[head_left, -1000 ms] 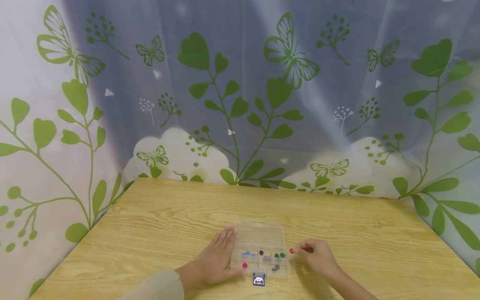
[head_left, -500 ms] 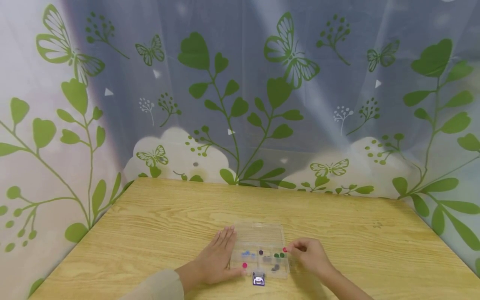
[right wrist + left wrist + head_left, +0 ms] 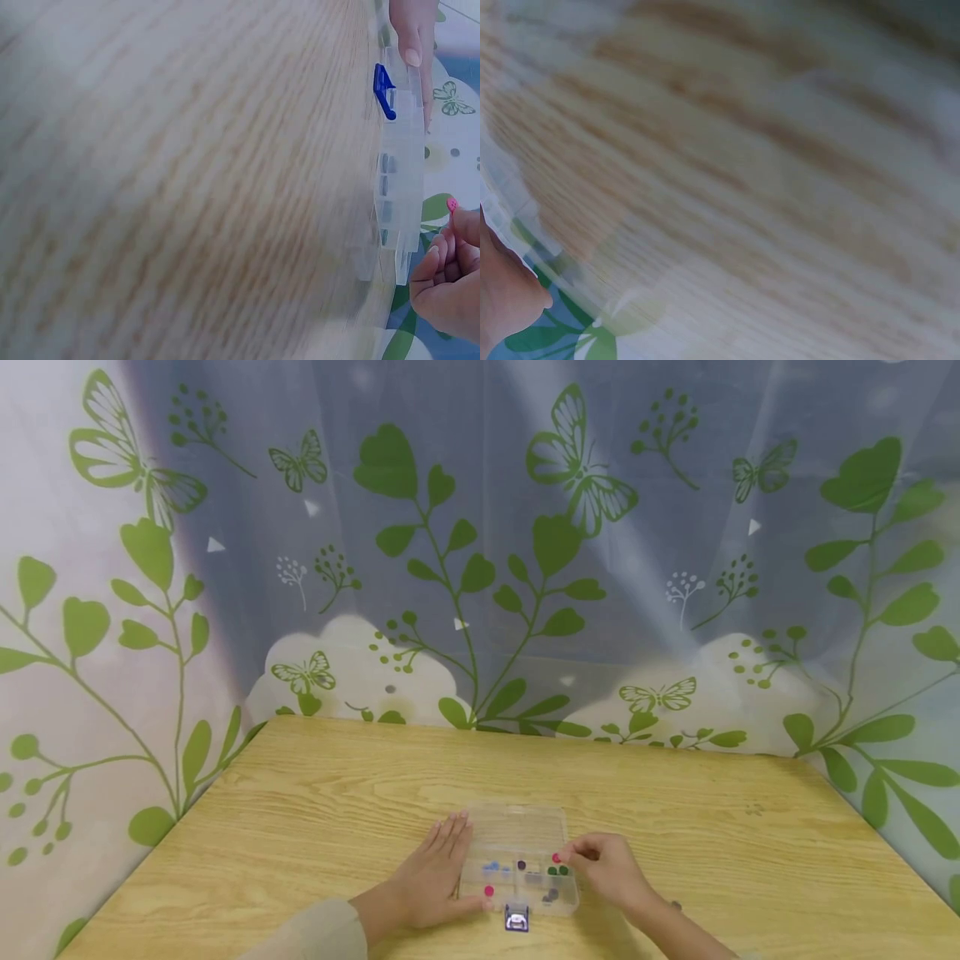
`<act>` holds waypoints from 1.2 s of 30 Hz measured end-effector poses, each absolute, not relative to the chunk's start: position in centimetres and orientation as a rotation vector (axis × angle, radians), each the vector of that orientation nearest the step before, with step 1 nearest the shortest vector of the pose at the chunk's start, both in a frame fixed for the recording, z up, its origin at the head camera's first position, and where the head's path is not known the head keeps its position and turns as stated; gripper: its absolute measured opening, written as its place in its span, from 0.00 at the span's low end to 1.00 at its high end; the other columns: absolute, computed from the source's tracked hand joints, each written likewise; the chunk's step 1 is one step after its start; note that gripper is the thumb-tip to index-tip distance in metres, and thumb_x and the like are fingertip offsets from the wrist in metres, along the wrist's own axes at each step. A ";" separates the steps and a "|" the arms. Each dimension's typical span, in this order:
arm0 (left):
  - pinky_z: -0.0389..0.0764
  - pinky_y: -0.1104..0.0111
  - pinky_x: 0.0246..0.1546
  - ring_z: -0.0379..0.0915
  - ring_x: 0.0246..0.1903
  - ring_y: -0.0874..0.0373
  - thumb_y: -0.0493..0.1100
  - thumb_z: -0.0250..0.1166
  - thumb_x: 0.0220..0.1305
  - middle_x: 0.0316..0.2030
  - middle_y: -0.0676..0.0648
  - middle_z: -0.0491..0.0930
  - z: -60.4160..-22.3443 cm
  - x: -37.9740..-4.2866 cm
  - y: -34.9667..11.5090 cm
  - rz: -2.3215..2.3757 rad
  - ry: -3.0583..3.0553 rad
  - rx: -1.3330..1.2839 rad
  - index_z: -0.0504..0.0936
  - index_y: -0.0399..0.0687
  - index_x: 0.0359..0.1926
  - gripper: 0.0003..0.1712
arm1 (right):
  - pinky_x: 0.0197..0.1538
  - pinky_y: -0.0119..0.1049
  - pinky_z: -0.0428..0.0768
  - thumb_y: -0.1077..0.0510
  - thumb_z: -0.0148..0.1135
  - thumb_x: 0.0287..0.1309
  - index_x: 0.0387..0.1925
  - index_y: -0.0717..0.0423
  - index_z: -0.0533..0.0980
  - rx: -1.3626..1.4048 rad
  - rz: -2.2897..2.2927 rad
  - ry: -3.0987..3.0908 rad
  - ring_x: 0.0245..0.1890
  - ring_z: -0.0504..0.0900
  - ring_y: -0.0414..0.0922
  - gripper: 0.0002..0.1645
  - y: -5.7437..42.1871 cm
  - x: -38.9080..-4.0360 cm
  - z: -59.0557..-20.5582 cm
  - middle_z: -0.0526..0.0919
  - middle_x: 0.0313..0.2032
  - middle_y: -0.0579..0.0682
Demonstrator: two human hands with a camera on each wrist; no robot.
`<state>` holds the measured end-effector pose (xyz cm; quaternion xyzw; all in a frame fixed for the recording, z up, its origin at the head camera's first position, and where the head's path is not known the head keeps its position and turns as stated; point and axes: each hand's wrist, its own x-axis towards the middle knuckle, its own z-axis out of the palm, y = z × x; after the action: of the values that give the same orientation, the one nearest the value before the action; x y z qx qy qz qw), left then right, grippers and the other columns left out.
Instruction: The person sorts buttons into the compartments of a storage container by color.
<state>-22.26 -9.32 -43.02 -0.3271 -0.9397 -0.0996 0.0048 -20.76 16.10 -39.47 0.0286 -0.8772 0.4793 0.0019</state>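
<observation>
A clear plastic compartment box lies on the table with its lid folded back. My left hand rests along its left side, fingers straight, thumb at the front left corner. My right hand pinches a pink button between thumb and fingertips, above the box's back right compartment; the right wrist view shows small holes in that button. Green buttons lie below it. Other compartments hold light blue pieces, a dark purple piece, a pink piece and grey pieces.
A blue-rimmed latch sticks out from the box's front. The wood-grain table extends to both sides and behind. A printed curtain with leaves and butterflies hangs around it. A small dark object shows beside the right forearm.
My right hand has moved left with the pink button, from beside the box to above its back right compartment. My left hand and the box stay in place.
</observation>
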 end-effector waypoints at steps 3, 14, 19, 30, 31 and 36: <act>0.48 0.52 0.71 0.41 0.71 0.40 0.72 0.46 0.60 0.70 0.31 0.44 -43.0 -22.2 -9.3 -0.306 -2.938 -1.028 0.48 0.30 0.69 0.56 | 0.27 0.25 0.74 0.67 0.61 0.53 0.28 0.66 0.80 0.116 1.503 -2.752 0.28 0.77 0.41 0.04 15.9 -20.8 -39.6 0.84 0.28 0.52; 0.47 0.53 0.71 0.40 0.71 0.40 0.72 0.46 0.59 0.70 0.32 0.44 -43.2 -22.3 -9.4 -0.295 -2.934 -1.025 0.48 0.30 0.69 0.56 | 0.25 0.25 0.71 0.67 0.61 0.53 0.27 0.66 0.80 0.187 1.527 -2.741 0.24 0.73 0.38 0.04 14.6 -20.8 -39.7 0.83 0.25 0.53; 0.47 0.54 0.71 0.40 0.71 0.41 0.72 0.46 0.59 0.70 0.32 0.44 -43.2 -22.2 -9.4 -0.284 -2.940 -1.018 0.48 0.30 0.69 0.56 | 0.25 0.24 0.71 0.66 0.61 0.54 0.27 0.65 0.80 0.229 1.548 -2.732 0.24 0.72 0.38 0.05 14.1 -20.8 -39.3 0.82 0.26 0.54; 0.47 0.54 0.71 0.40 0.71 0.42 0.73 0.45 0.59 0.71 0.33 0.44 -43.1 -22.2 -9.3 -0.317 -2.946 -1.007 0.47 0.31 0.69 0.56 | 0.24 0.25 0.70 0.66 0.62 0.52 0.26 0.66 0.80 0.300 1.546 -2.713 0.22 0.71 0.37 0.04 12.7 -21.0 -39.4 0.82 0.24 0.53; 0.47 0.54 0.71 0.40 0.71 0.42 0.73 0.45 0.59 0.71 0.33 0.44 -43.1 -22.2 -9.3 -0.315 -2.946 -1.008 0.47 0.31 0.69 0.56 | 0.24 0.25 0.70 0.66 0.62 0.52 0.26 0.66 0.80 0.302 1.556 -2.716 0.22 0.71 0.37 0.04 12.6 -21.0 -39.3 0.82 0.24 0.52; 0.48 0.52 0.71 0.40 0.71 0.41 0.73 0.45 0.60 0.70 0.32 0.44 -43.0 -22.2 -9.3 -0.341 -2.941 -1.019 0.47 0.30 0.69 0.56 | 0.23 0.25 0.70 0.67 0.61 0.53 0.26 0.66 0.80 0.361 1.587 -2.716 0.22 0.71 0.37 0.05 11.9 -21.0 -39.4 0.83 0.24 0.54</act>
<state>-22.22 -9.33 -43.03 -0.3254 -0.9393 -0.1088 0.0052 -21.03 11.90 -39.35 0.1140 -0.8577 0.5011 -0.0123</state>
